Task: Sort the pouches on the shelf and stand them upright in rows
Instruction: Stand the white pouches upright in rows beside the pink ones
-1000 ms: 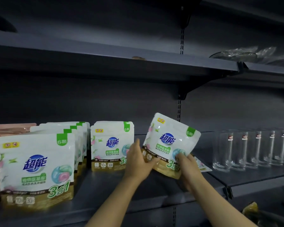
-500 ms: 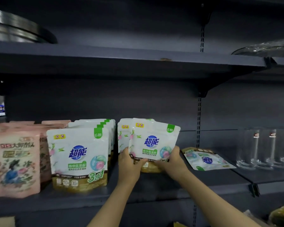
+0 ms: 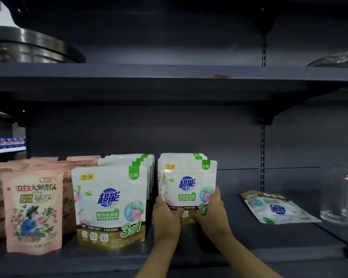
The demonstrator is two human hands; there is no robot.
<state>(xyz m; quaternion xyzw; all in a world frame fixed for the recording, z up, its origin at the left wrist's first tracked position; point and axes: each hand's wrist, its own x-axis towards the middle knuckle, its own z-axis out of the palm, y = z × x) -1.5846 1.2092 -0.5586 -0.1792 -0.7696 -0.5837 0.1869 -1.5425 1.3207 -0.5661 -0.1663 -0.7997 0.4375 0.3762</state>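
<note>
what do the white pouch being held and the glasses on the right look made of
White pouch: likely flexible plastic film with a slight sheen, judging by its printed face and sealed edges. Glasses: clear glass or hard plastic; the shelf shows through them.

L hand (image 3: 166, 218) + R hand (image 3: 211, 214) fwd, arms extended, both gripping pouch (image 3: 187, 183) lower corners.

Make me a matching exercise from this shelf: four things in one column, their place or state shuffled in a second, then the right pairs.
Things
1. pink pouch
2. held pouch
3. loose pouch
4. drinking glasses

States
A. lying flat on the shelf
B. upright, gripped at its base by left hand and right hand
C. far right edge
D. standing at the front of the left row

Pairs: 1-D, 2-B, 3-A, 4-C
</note>
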